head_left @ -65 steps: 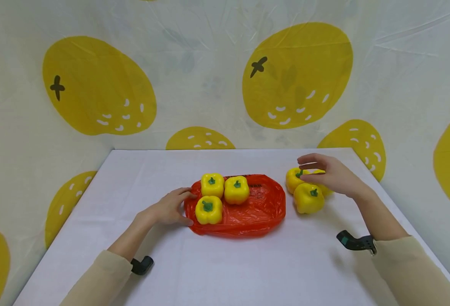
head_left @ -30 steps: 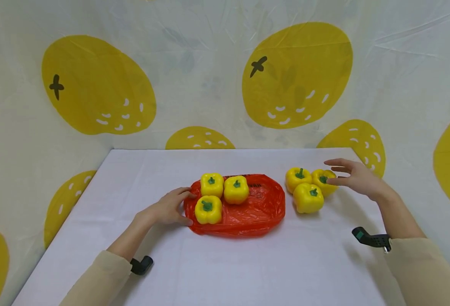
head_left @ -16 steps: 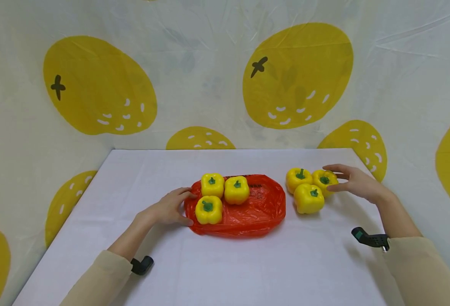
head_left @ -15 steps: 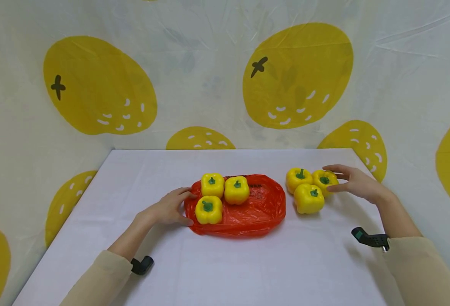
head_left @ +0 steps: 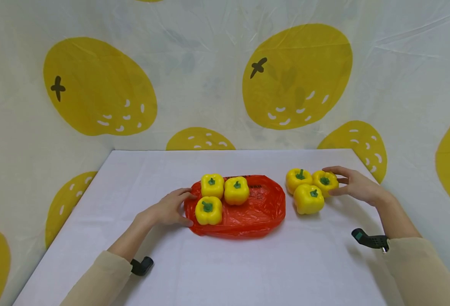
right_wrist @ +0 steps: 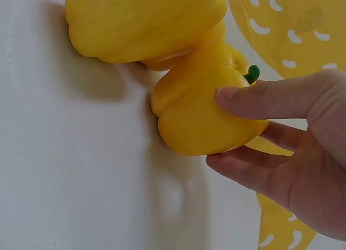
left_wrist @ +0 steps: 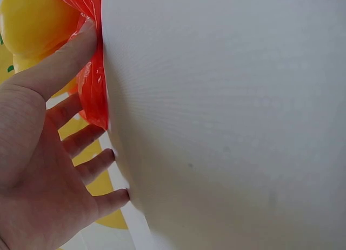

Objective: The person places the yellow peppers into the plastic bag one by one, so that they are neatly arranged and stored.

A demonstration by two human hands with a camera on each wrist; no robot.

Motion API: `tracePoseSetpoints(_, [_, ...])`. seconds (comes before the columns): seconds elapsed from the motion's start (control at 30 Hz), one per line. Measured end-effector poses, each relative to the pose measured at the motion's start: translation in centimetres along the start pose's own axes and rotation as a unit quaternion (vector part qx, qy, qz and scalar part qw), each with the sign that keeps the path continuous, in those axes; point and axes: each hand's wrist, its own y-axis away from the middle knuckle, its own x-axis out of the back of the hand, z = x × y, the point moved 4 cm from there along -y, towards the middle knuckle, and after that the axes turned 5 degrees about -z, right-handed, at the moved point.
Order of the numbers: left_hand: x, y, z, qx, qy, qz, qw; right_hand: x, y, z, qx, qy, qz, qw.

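- caught mid-grip: to the right of the red plastic bag [head_left: 251, 216], a right hand [head_left: 356, 187] pinches the outermost pepper [head_left: 326, 188], thumb on one side and fingers on the other; moments ago it hovered above the cluster.
- the change appears to turn a reach into a hold on that one pepper; whether it has left the white table [head_left: 225, 272] cannot be told.
- the gripped pepper lies well apart from the bag, within the right hand's fingers, green stem upward.
- between it and the bag are an inner pepper [head_left: 295, 183], just beside the bag's right edge, and a front pepper [head_left: 308, 204], both untouched by either hand.
- at the bag's left end, a left hand [head_left: 170, 207] rests with fingers spread, thumb touching the red film, its pose unchanged.
- in the bag's left half sit three more: a back left pepper [head_left: 212, 189], a back right pepper [head_left: 236, 193] and a near pepper [head_left: 208, 216], the last closest to the left thumb.
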Motion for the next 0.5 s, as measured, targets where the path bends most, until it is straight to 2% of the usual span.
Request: tracePoseSetpoints(0.5, [0.01,0.03,0.00,-0.006,-0.003,0.002,1.0000,-0.28,-0.33,0.36,-0.005,0.007,0.016,0.9998])
